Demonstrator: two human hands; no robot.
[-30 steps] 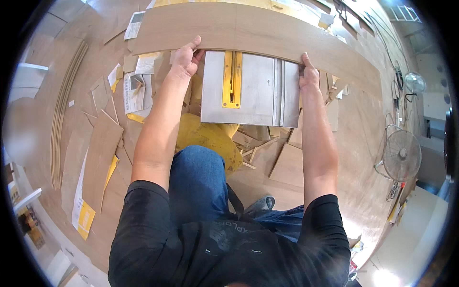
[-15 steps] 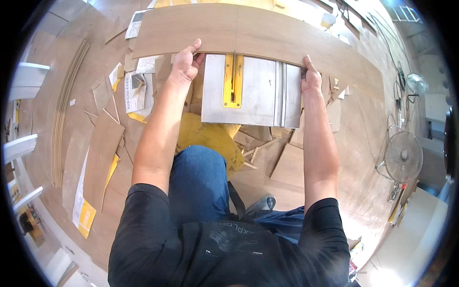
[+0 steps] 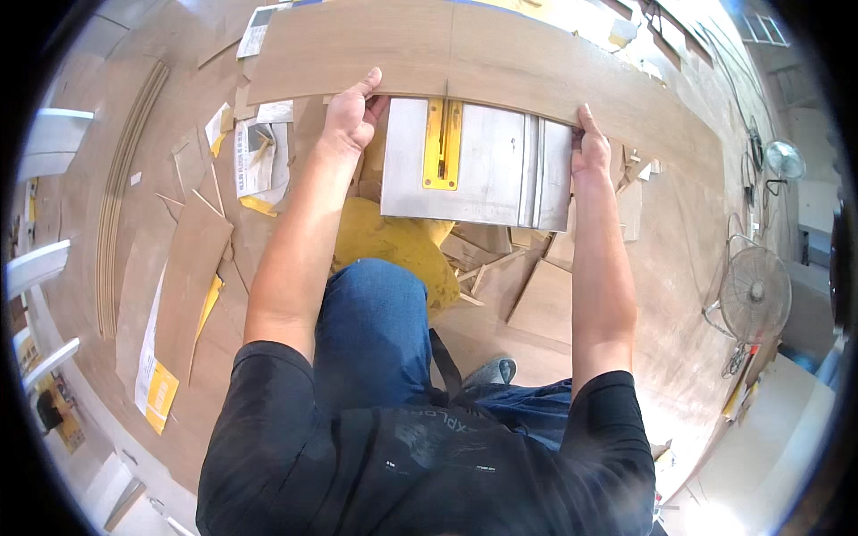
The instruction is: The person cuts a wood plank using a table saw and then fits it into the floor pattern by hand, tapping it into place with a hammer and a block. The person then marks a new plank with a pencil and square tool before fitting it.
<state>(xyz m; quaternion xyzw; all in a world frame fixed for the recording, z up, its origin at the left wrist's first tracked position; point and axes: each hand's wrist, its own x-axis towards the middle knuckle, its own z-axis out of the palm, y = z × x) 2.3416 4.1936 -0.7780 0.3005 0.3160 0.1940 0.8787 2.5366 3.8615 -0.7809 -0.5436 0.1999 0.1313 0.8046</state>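
My left hand point(image 3: 356, 116) grips the near edge of a long light-brown wood board point(image 3: 509, 62), thumb on its face. My right hand point(image 3: 590, 143) holds that edge farther right, thumb up. The board lies crosswise over the table saw's metal top point(image 3: 487, 170), hiding its far part. A yellow slotted insert point(image 3: 442, 143) shows below the board. A short dark line crosses the board's near edge above the slot; I cannot tell whether it is blade or cut. Below the saw are a yellow body point(image 3: 375, 237) and my knee in blue jeans.
Offcuts and paper scraps point(image 3: 264, 156) surround the saw on the wooden floor. Long stacked strips point(image 3: 130, 205) lie at left, a loose board point(image 3: 192, 268) nearer. Square panels point(image 3: 541, 304) lie right of my knee. Two standing fans point(image 3: 752, 290) and cables are at the far right.
The board and both hands have come slightly toward me over the saw top, so less of the yellow insert shows. My grip looks the same.
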